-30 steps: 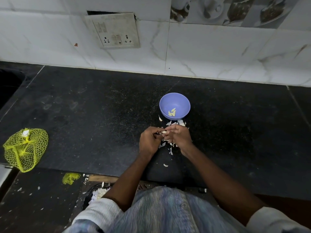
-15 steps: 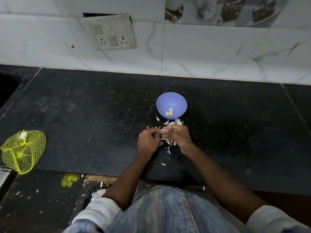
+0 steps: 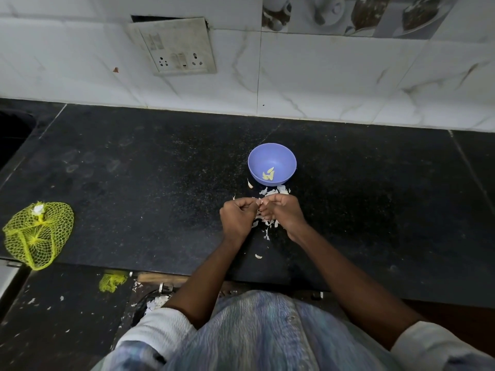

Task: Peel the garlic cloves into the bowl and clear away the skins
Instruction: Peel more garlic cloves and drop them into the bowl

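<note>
Just before the round lilac plastic bowl [image 3: 272,164], your hands [image 3: 261,210] pinched one small garlic clove [image 3: 259,202]; slippery skin risked dropping it.

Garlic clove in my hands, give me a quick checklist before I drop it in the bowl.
1. Clove held: the left hand and right hand pinch a clove between them. Ok.
2. Clove fully peeled: it is mostly hidden by the fingers. Cannot tell.
3. Bowl in reach: the purple bowl stands upright just beyond the hands, nothing between. Ok.
4. Bowl free of skins: only yellowish peeled cloves show inside. Ok.
5. Skins cleared: skins lie scattered on the black counter near the bowl and under the hands. Not ok.
6. Other cloves left: one lies left of the bowl. Not ok.
</note>
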